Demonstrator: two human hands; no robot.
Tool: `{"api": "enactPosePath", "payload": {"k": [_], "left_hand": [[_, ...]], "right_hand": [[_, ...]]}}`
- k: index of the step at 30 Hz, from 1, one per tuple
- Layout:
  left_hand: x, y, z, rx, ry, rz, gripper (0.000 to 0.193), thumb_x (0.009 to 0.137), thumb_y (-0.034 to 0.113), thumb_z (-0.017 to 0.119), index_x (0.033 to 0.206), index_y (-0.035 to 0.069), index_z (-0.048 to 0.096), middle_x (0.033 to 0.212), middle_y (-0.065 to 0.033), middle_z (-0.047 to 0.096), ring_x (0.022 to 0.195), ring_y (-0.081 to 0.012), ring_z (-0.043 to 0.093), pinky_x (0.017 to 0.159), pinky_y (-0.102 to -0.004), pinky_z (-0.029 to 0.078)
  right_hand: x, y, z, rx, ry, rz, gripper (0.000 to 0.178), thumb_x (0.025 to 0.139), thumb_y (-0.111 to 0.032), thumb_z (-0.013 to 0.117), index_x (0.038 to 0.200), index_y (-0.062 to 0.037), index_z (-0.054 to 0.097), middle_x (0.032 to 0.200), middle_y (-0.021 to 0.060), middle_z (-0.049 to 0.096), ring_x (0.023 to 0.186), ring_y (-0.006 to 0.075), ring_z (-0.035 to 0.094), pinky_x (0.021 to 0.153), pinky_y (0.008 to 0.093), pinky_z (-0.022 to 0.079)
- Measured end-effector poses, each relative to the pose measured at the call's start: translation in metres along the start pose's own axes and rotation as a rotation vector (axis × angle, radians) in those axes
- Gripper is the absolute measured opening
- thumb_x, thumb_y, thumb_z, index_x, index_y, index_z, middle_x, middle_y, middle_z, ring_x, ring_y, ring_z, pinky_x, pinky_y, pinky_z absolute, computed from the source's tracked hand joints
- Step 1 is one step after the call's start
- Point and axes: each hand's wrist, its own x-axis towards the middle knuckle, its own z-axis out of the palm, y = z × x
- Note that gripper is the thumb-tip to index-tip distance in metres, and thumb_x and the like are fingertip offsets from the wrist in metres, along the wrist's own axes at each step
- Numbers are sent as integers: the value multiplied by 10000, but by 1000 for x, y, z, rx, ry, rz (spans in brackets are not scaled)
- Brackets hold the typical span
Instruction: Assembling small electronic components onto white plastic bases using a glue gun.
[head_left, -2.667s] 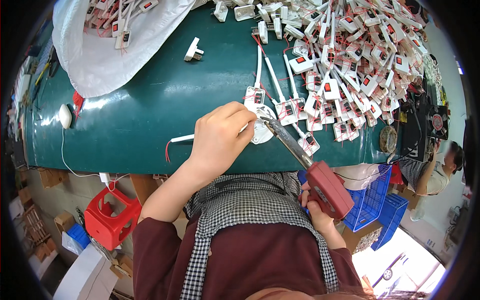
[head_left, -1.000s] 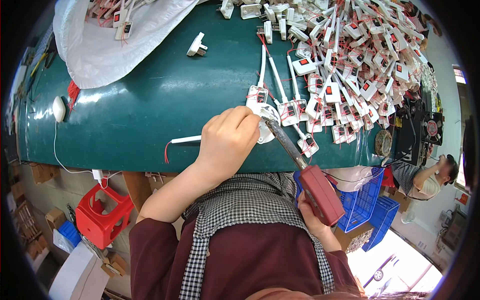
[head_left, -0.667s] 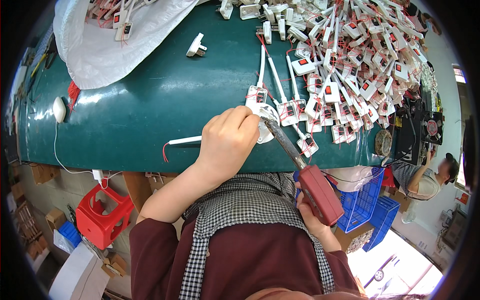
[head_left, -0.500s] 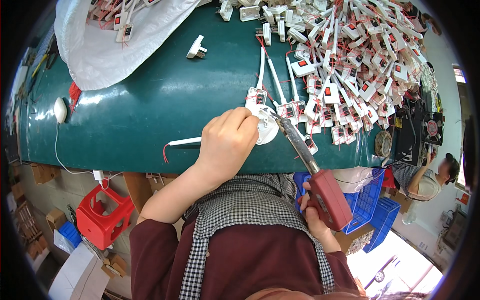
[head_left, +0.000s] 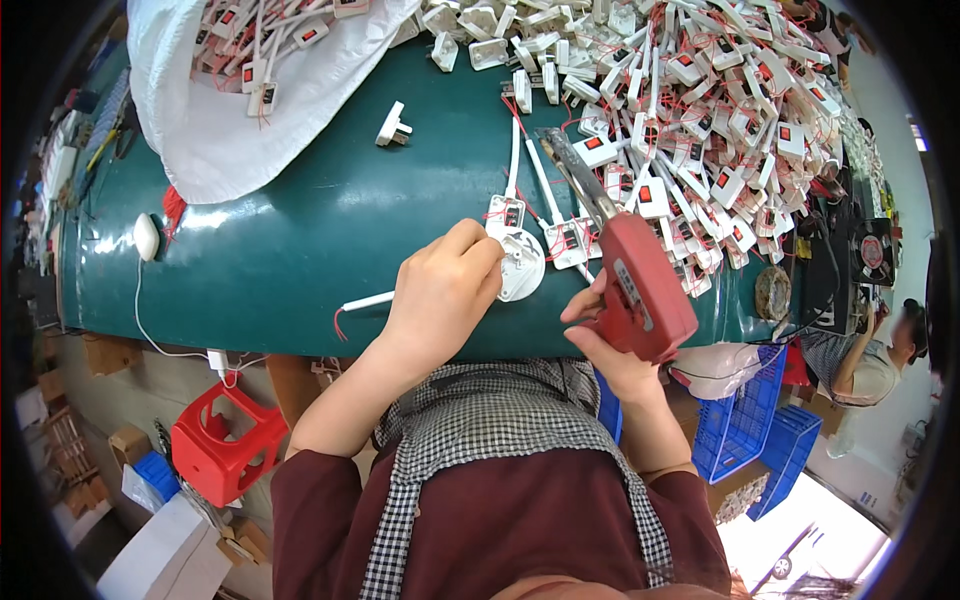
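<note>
My left hand (head_left: 445,285) is closed, fingertips at the left edge of a round white plastic housing (head_left: 522,270) on the green table. A white sleeved lead (head_left: 368,301) with bare-looking red wire ends comes out from under this hand; its other end is hidden by the fingers. My right hand (head_left: 615,355) is wrapped around the handle of a red soldering gun (head_left: 645,285). The gun's metal barrel (head_left: 580,175) points up and away, its tip above the table beyond the housing. A white switch box (head_left: 505,213) with red wires touches the housing's far side.
A big heap of white switch leads (head_left: 700,150) covers the far right. A white sack (head_left: 240,150) with more leads lies far left, near a single plug (head_left: 393,124). A white mouse-shaped device (head_left: 146,237), a round tin (head_left: 771,290), a red stool (head_left: 225,440) and blue crates (head_left: 740,425) stand around. A person (head_left: 870,360) sits at right.
The soldering gun has lifted off the round housing, its tip swinging up and away. My right hand has risen with it to the table's front edge. My left hand stays at the housing.
</note>
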Motion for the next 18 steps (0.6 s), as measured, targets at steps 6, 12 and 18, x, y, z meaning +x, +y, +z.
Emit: {"api": "enactPosePath", "payload": {"k": [6, 12, 18], "left_hand": [[20, -11, -18, -271, -207, -132, 115, 830, 69, 645, 894, 15, 566, 844, -68, 570, 667, -154, 608, 575, -285, 500], [34, -12, -28, -754, -524, -589, 128, 864, 93, 649, 911, 24, 551, 845, -8, 551, 660, -63, 571, 526, -208, 462], [28, -14, -19, -861, -368, -635, 160, 871, 112, 655, 850, 16, 530, 715, -15, 568, 551, -89, 565, 497, -237, 477]], "right_hand": [[-6, 26, 13, -43, 18, -88, 1032, 732, 111, 719, 1499, -76, 54, 1107, 119, 510, 904, 209, 658, 724, 304, 549], [13, 33, 33, -575, 55, -474, 1045, 714, 66, 766, 1478, -70, 66, 1094, 119, 570, 900, 218, 639, 737, 300, 538], [28, 18, 60, -713, 107, -701, 911, 721, 25, 789, 1447, -39, 243, 1143, 164, 571, 891, 206, 622, 748, 316, 528]]}}
